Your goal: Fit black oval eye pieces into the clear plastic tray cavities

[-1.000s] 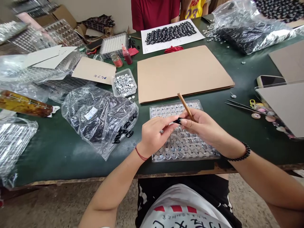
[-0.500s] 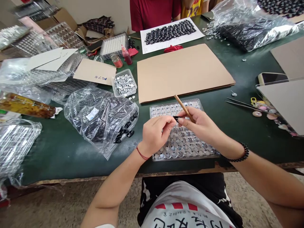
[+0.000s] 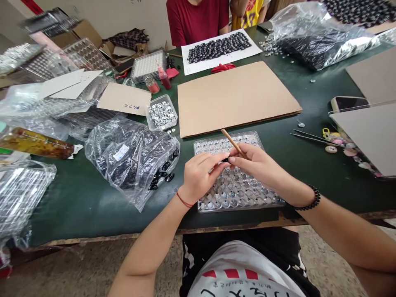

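Note:
My left hand (image 3: 199, 173) is closed, pinching a small glossy black piece (image 3: 226, 160) between thumb and fingertips. Opposite it, my right hand (image 3: 260, 165) has its thumb and fingertips at the same piece. A thin wooden stick (image 3: 231, 140) is tucked in my right hand, its free end pointing up and to the left. Fingers cover most of the black piece, so its shape cannot be made out fully. Below both hands lies a clear plastic tray (image 3: 241, 209) with rows of small round silvery pieces, partly hidden by the hands.
Left of my hands, a clear bag (image 3: 123, 152) spills black pieces (image 3: 169, 177). Behind are a tub of silvery discs (image 3: 162, 113) and a cardboard sheet (image 3: 235, 99). Tweezers (image 3: 309, 137) and a phone (image 3: 351, 103) lie right. A person in red (image 3: 198, 24) is across the table.
The view has shifted slightly. My left fingers have straightened and closed over the black piece, covering more of it. The stick stays in my right hand.

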The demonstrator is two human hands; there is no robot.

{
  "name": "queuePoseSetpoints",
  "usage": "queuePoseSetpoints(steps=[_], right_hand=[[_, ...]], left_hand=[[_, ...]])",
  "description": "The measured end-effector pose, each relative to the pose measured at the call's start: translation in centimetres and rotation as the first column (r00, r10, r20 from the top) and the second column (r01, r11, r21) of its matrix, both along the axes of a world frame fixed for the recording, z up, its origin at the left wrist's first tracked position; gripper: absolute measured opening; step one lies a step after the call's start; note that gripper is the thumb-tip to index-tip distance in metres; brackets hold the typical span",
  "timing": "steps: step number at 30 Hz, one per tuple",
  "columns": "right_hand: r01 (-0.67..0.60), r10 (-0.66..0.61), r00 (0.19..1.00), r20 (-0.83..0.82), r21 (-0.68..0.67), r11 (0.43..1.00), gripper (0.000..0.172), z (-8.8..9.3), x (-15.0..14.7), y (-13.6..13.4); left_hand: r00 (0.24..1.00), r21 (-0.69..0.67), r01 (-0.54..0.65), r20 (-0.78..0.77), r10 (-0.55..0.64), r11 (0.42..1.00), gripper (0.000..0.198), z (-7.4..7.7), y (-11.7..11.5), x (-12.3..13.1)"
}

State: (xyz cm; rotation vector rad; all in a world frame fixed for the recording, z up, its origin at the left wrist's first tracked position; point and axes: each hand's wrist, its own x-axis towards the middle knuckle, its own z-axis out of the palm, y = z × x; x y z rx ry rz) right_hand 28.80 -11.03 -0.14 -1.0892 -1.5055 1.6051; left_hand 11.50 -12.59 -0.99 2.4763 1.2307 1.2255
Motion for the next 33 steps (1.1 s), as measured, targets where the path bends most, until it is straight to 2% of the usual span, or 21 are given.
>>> queuePoseSetpoints(steps=[6, 9, 14, 20, 23, 25, 29, 33], right_hand=[[-0.041, 0.041, 0.999, -0.003, -0.007, 0.999, 0.009, 0.1, -0.2, 0.2], [-0.045, 0.045, 0.999, 0.009, 0.006, 0.999, 0.008, 0.1, -0.3, 0.3], [-0.03, 0.03, 0.999, 0.02, 0.003, 1.0, 0.008, 0.0, -0.5, 0.2], [-0.005, 0.002, 0.999, -0.05, -0.057, 0.998, 0.011, 0.2, -0.6, 0.4], [-0.039, 0.03, 0.997, -0.076, -0.126, 0.991, 0.007, 0.6, -0.6, 0.7], [-0.041, 0.038, 0.999, -0.037, -0.076, 0.996, 0.008, 0.7, -0.6, 0.7], [0.005, -0.014, 0.996, 0.089, 0.097, 0.995, 0.017, 0.5, -0.8, 0.4], [0.02, -0.029, 0.994, 0.108, 0.081, 0.997, 0.021, 0.1, -0.8, 0.2]], left_hand=[[0.999, 0.019, 0.049, 0.017, -0.05, 0.999, 0.014, 0.2, 0.2, -0.2], [0.998, 0.049, 0.046, -0.035, -0.044, 0.998, 0.013, 0.3, 0.2, -0.4], [0.982, 0.226, -0.005, -0.183, 0.047, 0.974, 0.012, 0.1, 0.0, -0.6], [0.979, 0.328, 0.006, -0.197, 0.062, 0.945, 0.011, 0.0, 0.2, -0.9], [0.981, 0.326, -0.046, -0.166, 0.105, 0.944, 0.007, 0.1, 0.5, -1.1], [0.981, 0.29, -0.084, -0.145, 0.131, 0.953, 0.005, 0.2, 0.6, -1.3], [0.988, 0.207, -0.075, -0.114, 0.1, 0.975, 0.006, 0.1, 0.4, -1.2], [0.993, 0.156, -0.078, -0.076, 0.09, 0.985, 0.007, 0.1, -0.1, -0.8]])
